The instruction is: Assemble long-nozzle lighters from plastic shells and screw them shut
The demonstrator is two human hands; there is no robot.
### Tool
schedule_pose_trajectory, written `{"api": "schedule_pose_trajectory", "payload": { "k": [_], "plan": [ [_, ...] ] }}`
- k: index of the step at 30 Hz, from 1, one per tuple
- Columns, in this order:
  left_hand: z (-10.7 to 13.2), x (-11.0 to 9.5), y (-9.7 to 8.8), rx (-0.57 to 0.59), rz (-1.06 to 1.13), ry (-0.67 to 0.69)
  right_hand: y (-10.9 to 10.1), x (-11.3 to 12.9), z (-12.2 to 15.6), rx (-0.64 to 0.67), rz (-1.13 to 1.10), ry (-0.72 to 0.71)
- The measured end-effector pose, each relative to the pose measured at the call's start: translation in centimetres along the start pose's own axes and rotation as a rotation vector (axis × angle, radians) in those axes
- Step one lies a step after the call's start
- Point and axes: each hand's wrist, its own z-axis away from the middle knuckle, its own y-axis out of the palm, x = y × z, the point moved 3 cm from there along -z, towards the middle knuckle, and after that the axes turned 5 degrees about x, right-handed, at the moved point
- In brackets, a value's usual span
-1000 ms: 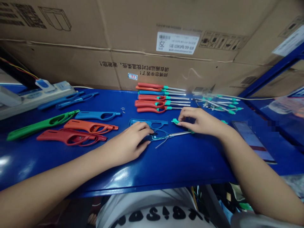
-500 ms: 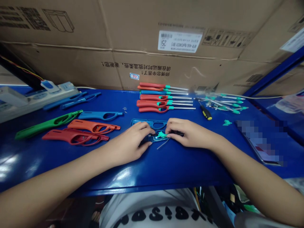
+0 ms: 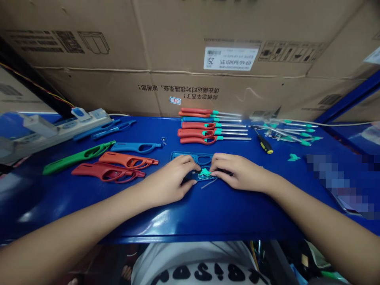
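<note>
On table (image 3: 178, 221), left hand (image 3: 175, 179) holds casing (image 3: 194, 177), right hand (image 3: 237, 171) pinches green piece (image 3: 204, 172).

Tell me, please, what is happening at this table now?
A person is working bare-handed at a glossy blue table. The left hand holds a blue plastic shell, and the right hand holds a small turquoise plastic piece at it. Just beyond the hands lies another blue plastic shell. Farther back is a row of mostly red plastic handles with metal rods.
</note>
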Motion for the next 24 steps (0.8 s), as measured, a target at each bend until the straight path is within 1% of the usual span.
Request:
{"api": "schedule_pose_trajectory", "payload": {
  "k": [10, 18, 24],
  "plan": [
    [-0.06, 0.08, 0.04, -0.007, 0.050, -0.007, -0.05, 0.56, -0.11, -0.034, 0.190, -0.040],
    [-0.04, 0.06, -0.05, 0.002, 0.044, -0.020, 0.49, 0.61, 0.00, -0.020, 0.154, -0.033],
    [-0.12, -0.04, -0.15, 0.001, 0.033, -0.035, 0.50, 0.84, -0.02, -0.019, 0.203, -0.013]
  ]
}}
